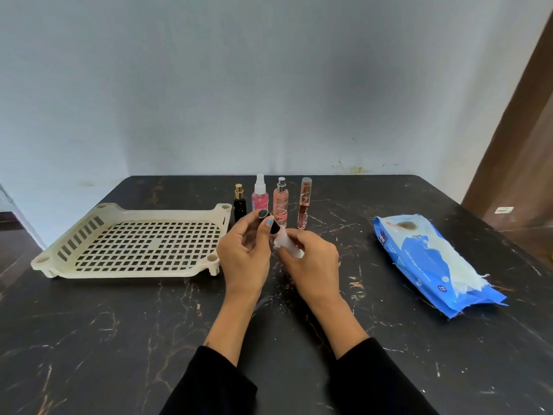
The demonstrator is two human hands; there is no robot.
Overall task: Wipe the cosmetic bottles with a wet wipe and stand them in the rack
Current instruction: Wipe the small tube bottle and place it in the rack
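Far to the left on the dark marbled table (119,324) lies the cream rack (134,244), its slotted floor holding no bottle yet, so I judge the task has barely started. It sits close beside the work, which should make each transfer short.

Just right of the rack's far corner four bottles stand upright in a row near the wall: a black bottle with a gold cap (239,203), a pink spray bottle (259,193), a peach bottle with a silver top (280,202) and a slim amber tube (305,202). They look to be waiting their turn.

In front of them the left hand (244,256) holds a small dark-capped bottle (267,220), fingers and thumb curled round it, cap end tipped up and away. The right hand (311,262) pinches a bunched white wet wipe (285,245) against the bottle's lower part; its body is mostly hidden by wipe and fingers. One hand steadies while the other rubs, I would guess.

Well off to the right lies the blue wipes pack (434,262), torn open with white sheet spilling out, within reach of the right hand.
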